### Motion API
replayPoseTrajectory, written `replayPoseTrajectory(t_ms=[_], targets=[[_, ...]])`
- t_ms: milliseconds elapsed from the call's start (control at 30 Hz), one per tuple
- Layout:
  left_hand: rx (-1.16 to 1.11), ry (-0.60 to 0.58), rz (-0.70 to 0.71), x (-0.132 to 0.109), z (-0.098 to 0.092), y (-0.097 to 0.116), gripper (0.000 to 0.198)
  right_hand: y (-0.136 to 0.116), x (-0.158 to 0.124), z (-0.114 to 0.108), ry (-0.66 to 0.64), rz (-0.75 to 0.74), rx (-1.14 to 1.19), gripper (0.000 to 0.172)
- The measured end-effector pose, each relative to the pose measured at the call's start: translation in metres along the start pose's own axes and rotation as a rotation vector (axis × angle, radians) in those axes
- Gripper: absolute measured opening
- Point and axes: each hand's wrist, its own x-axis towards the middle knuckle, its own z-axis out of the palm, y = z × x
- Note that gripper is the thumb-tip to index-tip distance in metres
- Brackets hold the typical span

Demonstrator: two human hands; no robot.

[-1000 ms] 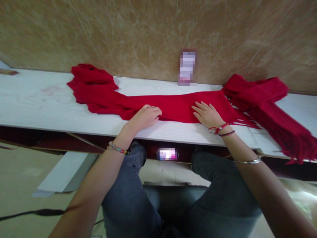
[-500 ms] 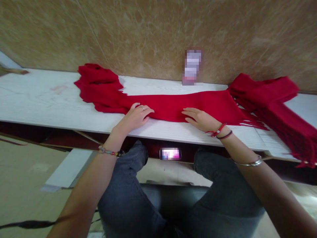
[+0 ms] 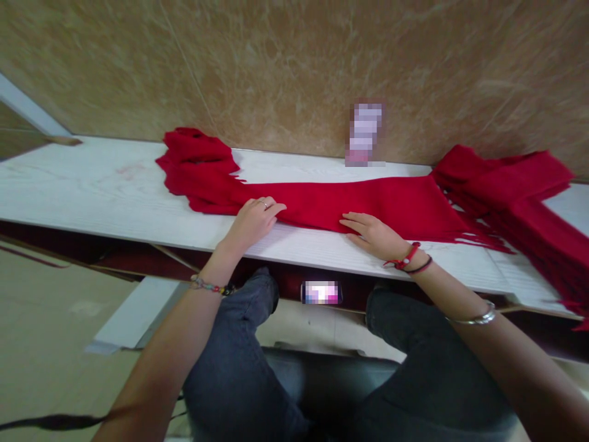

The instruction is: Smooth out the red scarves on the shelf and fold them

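Observation:
A long red fringed scarf (image 3: 317, 202) lies stretched along a white wood-grain tabletop (image 3: 92, 184). Its left end is bunched into a heap, while its right end is folded over and trails fringe. My left hand (image 3: 258, 216), with a ring on one finger, rests on the near edge of the scarf's left part, fingers slightly bent and closer together. Over the near edge further right, my right hand (image 3: 375, 236) lies flat with its fingers stretched out. The flat middle of the scarf spans the gap between both hands.
A blurred-out upright item (image 3: 365, 134) stands against the brown marbled wall (image 3: 285, 73) behind the table. Below the tabletop's front edge, a phone-like lit screen (image 3: 321, 292) sits between my knees. A white board (image 3: 138, 313) is lower left.
The whole view has shifted, so the scarf and table appear slightly lower and further right. My left fingers have drawn closer together; my right hand stays on the scarf's near edge.

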Motion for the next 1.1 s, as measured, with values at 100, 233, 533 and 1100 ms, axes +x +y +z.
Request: replayPoseTrajectory(t_ms=[100,233,533,1100], targets=[[0.002,0.007,-0.044,-0.001,-0.002,-0.001,0.027,0.001,0.0,0.001,0.007,0.006,0.015,0.037],[-0.023,-0.019,-0.057,0.0,-0.004,0.0,0.03,-0.001,0.0,-0.001,0.047,0.041,0.033,0.036],[-0.048,-0.108,0.2,0.024,0.002,0.035,0.029,-0.006,0.003,-0.013,0.11,0.091,-0.012,0.033],[0.003,-0.113,0.065,0.035,0.006,0.024,0.027,0.021,-0.022,-0.023,0.058,0.086,0.054,0.05]])
